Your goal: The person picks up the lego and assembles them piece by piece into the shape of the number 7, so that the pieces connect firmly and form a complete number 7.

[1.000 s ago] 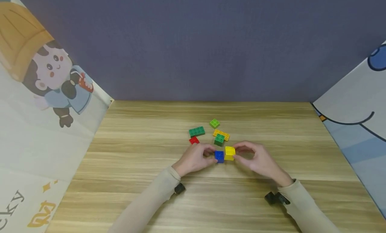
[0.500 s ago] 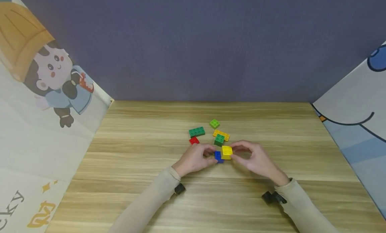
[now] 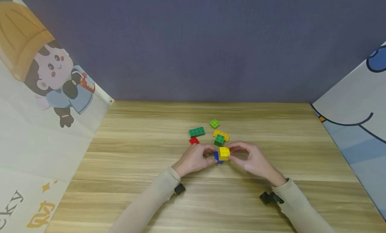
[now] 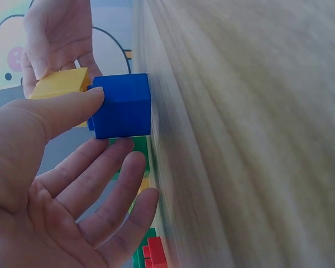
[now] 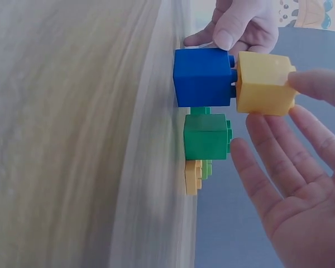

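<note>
My left hand (image 3: 195, 158) pinches a blue toy building block (image 4: 123, 107) by its sides, thumb on one face and fingertips on the opposite one. The block stands upright on the wooden table, studs up. Between thumb and fingers my right hand (image 3: 252, 160) holds a yellow building block (image 5: 263, 84) of similar size, also studs up. It hovers right over the blue block's studs, a thin gap with studs showing in the right wrist view. From the head view the yellow block hides most of the blue one.
Behind the hands lie a green block (image 3: 219, 140), a flat orange-yellow brick (image 3: 224, 135), a lime brick (image 3: 214, 123), a long dark green brick (image 3: 197, 131) and a red brick (image 3: 194, 140) close by the left hand. A dark blue-grey panel (image 3: 211, 52) rises behind the table (image 3: 144, 192).
My right hand has moved left with the yellow block, from beside the blue block to over it. The left hand and the blue block have stayed in place.
</note>
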Motion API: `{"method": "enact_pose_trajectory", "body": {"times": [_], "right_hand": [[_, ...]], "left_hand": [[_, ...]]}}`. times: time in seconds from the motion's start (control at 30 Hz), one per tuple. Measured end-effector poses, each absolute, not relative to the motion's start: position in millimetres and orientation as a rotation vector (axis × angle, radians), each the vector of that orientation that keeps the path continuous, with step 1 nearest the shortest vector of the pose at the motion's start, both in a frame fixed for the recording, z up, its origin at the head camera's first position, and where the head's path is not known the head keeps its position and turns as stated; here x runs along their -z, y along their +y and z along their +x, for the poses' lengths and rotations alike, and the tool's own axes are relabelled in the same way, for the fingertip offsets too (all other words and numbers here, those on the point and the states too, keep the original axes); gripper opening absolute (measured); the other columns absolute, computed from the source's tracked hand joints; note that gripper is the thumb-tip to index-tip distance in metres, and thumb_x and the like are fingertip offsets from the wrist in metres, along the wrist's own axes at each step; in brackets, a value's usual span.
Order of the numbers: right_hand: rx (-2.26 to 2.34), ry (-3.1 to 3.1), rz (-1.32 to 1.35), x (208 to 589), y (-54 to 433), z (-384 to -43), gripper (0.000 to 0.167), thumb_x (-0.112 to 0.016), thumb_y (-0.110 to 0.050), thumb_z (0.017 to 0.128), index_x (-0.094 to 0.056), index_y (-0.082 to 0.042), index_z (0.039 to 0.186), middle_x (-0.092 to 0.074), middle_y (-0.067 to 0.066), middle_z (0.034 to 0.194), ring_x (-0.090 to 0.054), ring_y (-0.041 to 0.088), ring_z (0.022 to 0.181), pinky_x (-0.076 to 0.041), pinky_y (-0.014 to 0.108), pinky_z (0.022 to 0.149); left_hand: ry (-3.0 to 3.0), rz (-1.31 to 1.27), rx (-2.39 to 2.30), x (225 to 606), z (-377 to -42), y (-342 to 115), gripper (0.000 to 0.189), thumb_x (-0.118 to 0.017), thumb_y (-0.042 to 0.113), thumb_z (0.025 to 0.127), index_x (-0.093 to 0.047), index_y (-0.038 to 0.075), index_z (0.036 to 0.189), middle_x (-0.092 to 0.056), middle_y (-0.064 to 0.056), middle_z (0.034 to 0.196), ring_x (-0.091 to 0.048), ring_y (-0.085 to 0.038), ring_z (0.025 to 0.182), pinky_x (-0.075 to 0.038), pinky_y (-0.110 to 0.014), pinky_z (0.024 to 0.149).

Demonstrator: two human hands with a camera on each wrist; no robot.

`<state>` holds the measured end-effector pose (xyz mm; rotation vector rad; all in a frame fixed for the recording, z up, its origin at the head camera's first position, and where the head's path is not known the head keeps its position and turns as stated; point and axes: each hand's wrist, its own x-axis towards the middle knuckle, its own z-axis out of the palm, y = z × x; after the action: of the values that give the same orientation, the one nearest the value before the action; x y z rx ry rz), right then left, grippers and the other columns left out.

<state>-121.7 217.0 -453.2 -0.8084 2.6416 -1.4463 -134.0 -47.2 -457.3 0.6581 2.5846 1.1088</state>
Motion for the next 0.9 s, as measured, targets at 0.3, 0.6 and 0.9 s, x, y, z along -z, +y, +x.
{"method": "enact_pose_trajectory", "body": {"times": [0.3, 0.6, 0.9], "right_hand": [[1.481, 2.645, -0.888, 456, 212, -122, 0.034, -0.085, -0.005, 0.090, -0.078, -0.019, 0.121, -0.077, -0.002, 0.123, -0.073, 0.010, 0.109, -0.063, 0.046, 0.094], [1.516, 2.696, -0.974, 463, 205, -125, 0.033, -0.087, -0.004, 0.088, -0.079, -0.016, 0.118, -0.079, 0.002, 0.119, -0.074, 0.011, 0.109, -0.065, 0.048, 0.089], [1.411, 2.810, -1.084, 462, 202, -125, 0.032, -0.089, -0.006, 0.086, -0.081, -0.018, 0.115, -0.079, 0.000, 0.121, -0.074, 0.019, 0.111, -0.063, 0.032, 0.092]], "left_hand": [[2.579, 0.661, -1.110, 458, -135, -47, 0.040, -0.083, 0.033, 0.094, -0.076, 0.016, 0.130, -0.078, 0.000, 0.128, -0.075, -0.015, 0.104, -0.060, -0.026, 0.089], [2.573, 0.657, -1.122, 458, -135, -47, 0.041, -0.084, 0.032, 0.094, -0.075, 0.016, 0.131, -0.078, 0.000, 0.128, -0.075, -0.015, 0.104, -0.059, -0.026, 0.090], [2.575, 0.671, -1.125, 459, -136, -47, 0.040, -0.083, 0.032, 0.095, -0.076, 0.016, 0.130, -0.078, 0.000, 0.128, -0.075, -0.015, 0.104, -0.060, -0.026, 0.090]]}}
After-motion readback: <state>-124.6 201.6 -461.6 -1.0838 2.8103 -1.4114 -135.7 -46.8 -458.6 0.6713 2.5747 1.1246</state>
